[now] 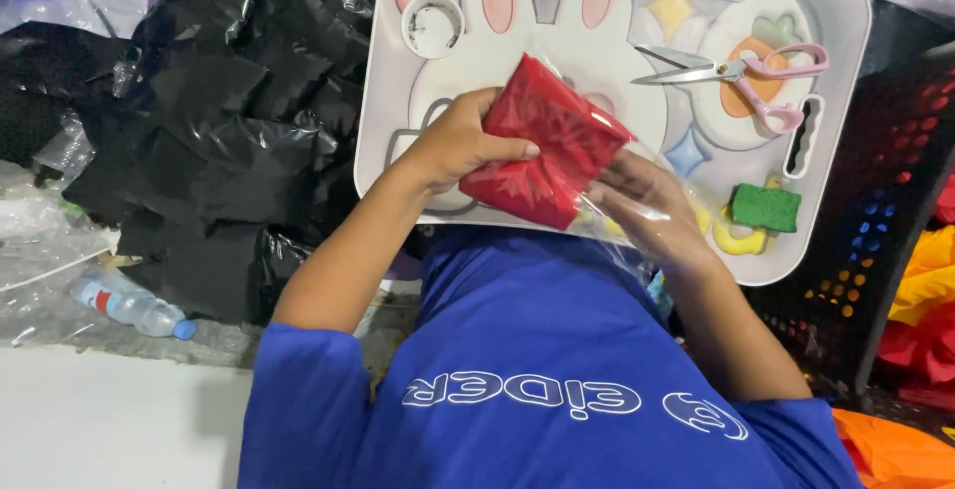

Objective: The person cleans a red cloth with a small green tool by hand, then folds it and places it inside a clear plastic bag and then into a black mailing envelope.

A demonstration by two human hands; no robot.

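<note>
The left hand (460, 141) grips a folded red cloth (542, 141) from its left side, thumb lying across the top and fingers curled under. The right hand (647, 212) holds the open end of a clear plastic bag (637, 205) at the cloth's lower right corner, fingers spread inside the film. Both hands are closed on these things, and the cloth sits partly inside the bag.

All of this hovers over a pale lap tray (846, 11) printed with a rabbit. On the tray, up and to the right of the cloth, lie pink-handled scissors (741, 71). A green sponge (766, 207) rests right of the cloth. A round white cup (433, 26) sits in the tray's upper left. Black plastic sheeting (239, 121) lies left of the tray, with a water bottle (129, 307) below it.
</note>
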